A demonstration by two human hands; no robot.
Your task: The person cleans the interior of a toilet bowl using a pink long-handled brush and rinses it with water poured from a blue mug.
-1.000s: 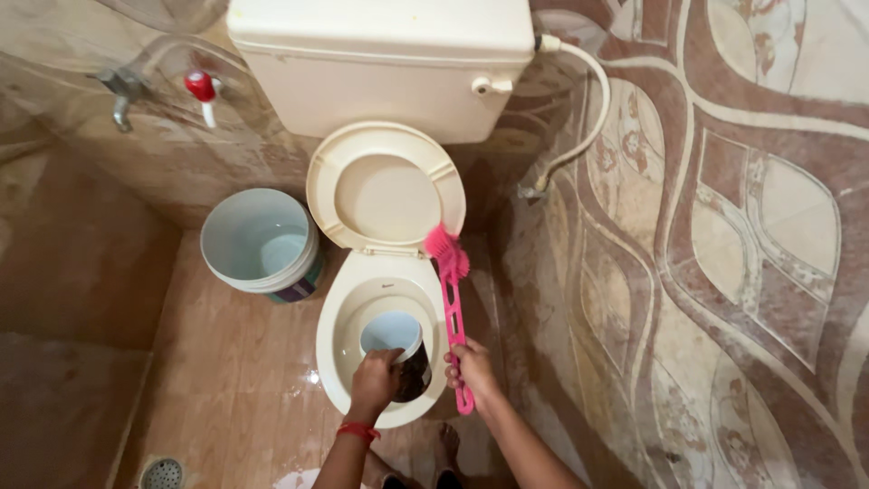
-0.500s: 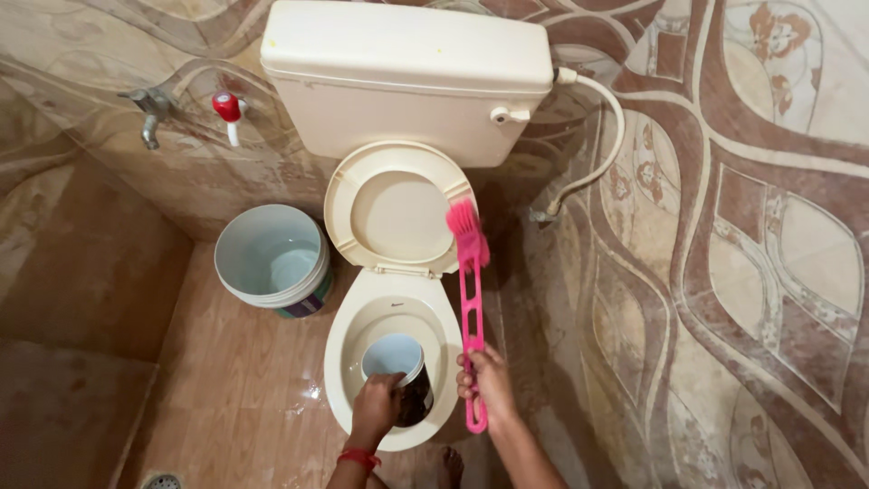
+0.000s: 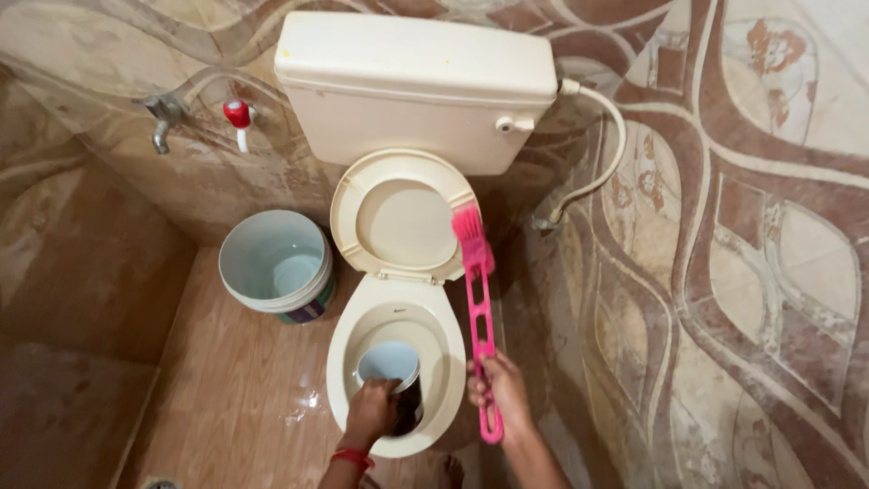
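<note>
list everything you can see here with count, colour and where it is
toilet bowl: 1, cream, centre, on the floor
seat lid: 1, cream, raised against the cistern
cistern: 1, cream, on the back wall above the bowl
hose: 1, white, from the cistern down the wall on the right
bucket: 1, white, on the floor left of the bowl
tap: 1, metal, wall at upper left
red tap: 1, red and white, wall beside the metal tap
mug: 1, dark with pale inside, in the bowl
brush: 1, pink, bristles up by the lid
left hand: holds the mug, red band at the wrist
right hand: grips the brush handle
</note>
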